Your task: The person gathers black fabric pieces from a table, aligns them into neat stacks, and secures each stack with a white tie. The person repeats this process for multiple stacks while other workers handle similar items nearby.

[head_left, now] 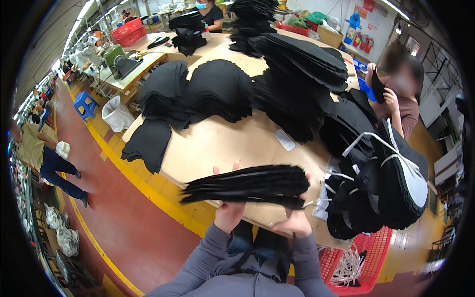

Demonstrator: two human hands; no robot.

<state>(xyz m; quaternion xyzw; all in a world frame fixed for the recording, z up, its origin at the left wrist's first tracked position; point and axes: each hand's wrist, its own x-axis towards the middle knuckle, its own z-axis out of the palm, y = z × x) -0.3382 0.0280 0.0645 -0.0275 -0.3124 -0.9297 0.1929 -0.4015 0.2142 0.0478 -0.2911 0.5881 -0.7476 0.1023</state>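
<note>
A thick stack of black fabric pieces is held edge-on above the near side of the table. My left hand grips it from below near its left half, with fingertips showing behind the far edge. Around its right end my right hand is closed, partly hidden by the pieces. The layers fan apart at the left end and lie tighter at the right. On the table beyond are rounded piles of black pieces and a smaller pile at the left edge. A white tag lies behind the stack.
Bundles tied with white strips crowd the table's right side. Below them stands a red basket of white strips. A co-worker at the right holds a black piece. Left are a white bin and a blue stool.
</note>
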